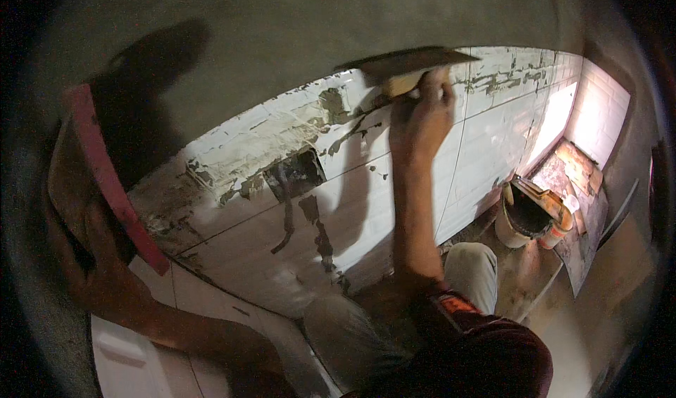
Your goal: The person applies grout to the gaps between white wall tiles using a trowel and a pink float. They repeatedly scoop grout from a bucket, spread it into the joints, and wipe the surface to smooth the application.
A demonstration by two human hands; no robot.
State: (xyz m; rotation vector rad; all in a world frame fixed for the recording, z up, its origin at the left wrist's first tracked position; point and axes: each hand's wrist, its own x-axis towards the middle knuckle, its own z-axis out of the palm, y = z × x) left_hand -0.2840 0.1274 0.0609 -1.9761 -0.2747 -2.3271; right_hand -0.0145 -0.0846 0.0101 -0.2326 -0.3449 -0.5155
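Note:
My right hand (427,120) is closed around the pale handle of a plastering trowel (412,61). Its dark, flat blade lies along the line where grey plaster (303,17) meets the white wall tiles (422,179). At the far left, my left hand (88,246) grips a float with a pink pad (105,165), held on edge near the wall; its handle is mostly in shadow. Smears of grey mortar mark the tiles under the plaster. Below the trowel and to its left, a dark square opening (296,172) is set in the tiled wall.
A bucket (521,218) with orange-yellow tools across its rim stands on the floor at right, beside a small orange-and-white tub (556,232). Stained boards (581,215) lie behind them by the brightly lit corner. My bent knees are close to the wall.

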